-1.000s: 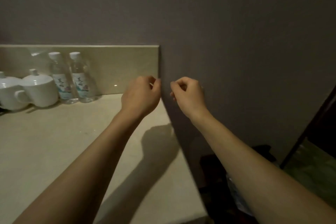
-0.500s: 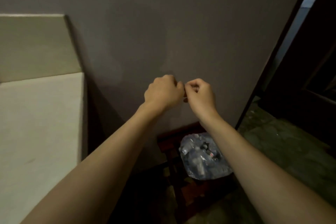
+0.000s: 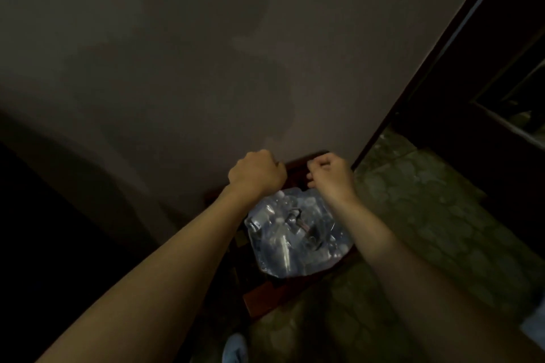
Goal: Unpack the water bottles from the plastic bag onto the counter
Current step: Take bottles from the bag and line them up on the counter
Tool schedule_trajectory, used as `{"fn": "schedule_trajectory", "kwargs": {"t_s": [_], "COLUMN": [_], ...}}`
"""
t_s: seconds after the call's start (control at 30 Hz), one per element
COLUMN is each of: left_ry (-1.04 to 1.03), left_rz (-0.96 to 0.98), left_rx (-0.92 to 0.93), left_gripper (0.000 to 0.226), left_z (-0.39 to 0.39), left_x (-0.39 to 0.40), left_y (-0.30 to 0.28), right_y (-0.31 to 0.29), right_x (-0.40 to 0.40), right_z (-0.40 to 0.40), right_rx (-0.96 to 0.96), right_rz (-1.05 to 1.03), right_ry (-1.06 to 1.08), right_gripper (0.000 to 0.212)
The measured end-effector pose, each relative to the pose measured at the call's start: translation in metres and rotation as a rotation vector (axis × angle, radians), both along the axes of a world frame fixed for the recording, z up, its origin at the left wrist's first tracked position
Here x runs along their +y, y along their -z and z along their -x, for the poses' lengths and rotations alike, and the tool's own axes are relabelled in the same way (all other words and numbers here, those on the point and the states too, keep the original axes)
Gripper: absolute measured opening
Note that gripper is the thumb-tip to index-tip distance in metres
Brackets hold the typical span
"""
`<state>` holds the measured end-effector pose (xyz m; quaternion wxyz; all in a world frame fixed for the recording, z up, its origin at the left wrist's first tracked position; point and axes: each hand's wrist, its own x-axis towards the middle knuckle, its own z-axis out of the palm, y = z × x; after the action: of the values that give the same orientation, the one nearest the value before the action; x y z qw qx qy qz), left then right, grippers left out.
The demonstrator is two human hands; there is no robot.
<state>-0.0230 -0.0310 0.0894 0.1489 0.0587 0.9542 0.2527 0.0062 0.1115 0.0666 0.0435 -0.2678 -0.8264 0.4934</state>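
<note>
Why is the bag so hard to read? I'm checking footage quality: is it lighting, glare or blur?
Head view: dim overall, left side nearly black; the clear plastic bag of bottles throws pale glare that hides bottle outlines; both curled hands, left and right, look slightly soft; wide-angle bending slants the dark door frame.

Dim light blurs the bottles [image 3: 277, 233] inside the plastic bag [image 3: 298, 244], their number unclear; both forearms cover the bag's sides, and a pale shoe [image 3: 234, 348] is cropped at the bottom edge.
</note>
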Motion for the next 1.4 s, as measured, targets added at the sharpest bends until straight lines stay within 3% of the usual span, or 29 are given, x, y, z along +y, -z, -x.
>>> {"fn": "schedule_trajectory", "kwargs": {"t_s": [0.23,0.6,0.73,0.87,1.07,1.1,1.27,1.33,1.4], "left_ry": [-0.017,-0.203,-0.329,-0.479,-0.526,-0.536,-0.669,-0.688,-0.734], "left_rz": [-0.009,-0.055,-0.196,-0.367,-0.353,-0.345,-0.318,-0.279,-0.318], "left_rx": [-0.182,-0.422,-0.522,-0.631,-0.755,-0.772,-0.825,-0.819,-0.88], "left_gripper": [0.037,0.038,0.03,0.026,0.029,0.028,0.035,0.035,0.021], "left_z": [0.026,0.049,0.046,0.042,0.035,0.034,0.035,0.037,0.041], "left_x": [0.033,0.097,0.121,0.135,0.15,0.151,0.153,0.15,0.147], "left_y": [0.062,0.138,0.177,0.219,0.27,0.278,0.301,0.308,0.313], "right_y": [0.06,0.151,0.187,0.228,0.28,0.288,0.319,0.329,0.338], "right_x": [0.044,0.11,0.116,0.111,0.104,0.103,0.106,0.107,0.107], "right_z": [0.027,0.069,0.071,0.061,0.062,0.064,0.075,0.075,0.073], "right_rx": [-0.159,-0.491,-0.528,-0.632,-0.839,-0.855,-0.92,-0.949,-0.964], "right_rz": [0.049,0.114,0.174,0.204,0.261,0.256,0.187,0.097,0.045], "right_ry": [-0.025,-0.279,-0.319,-0.311,-0.332,-0.324,-0.225,-0.207,-0.202], "right_gripper": [0.01,0.024,0.012,0.015,0.013,0.013,0.056,0.057,0.043]}}
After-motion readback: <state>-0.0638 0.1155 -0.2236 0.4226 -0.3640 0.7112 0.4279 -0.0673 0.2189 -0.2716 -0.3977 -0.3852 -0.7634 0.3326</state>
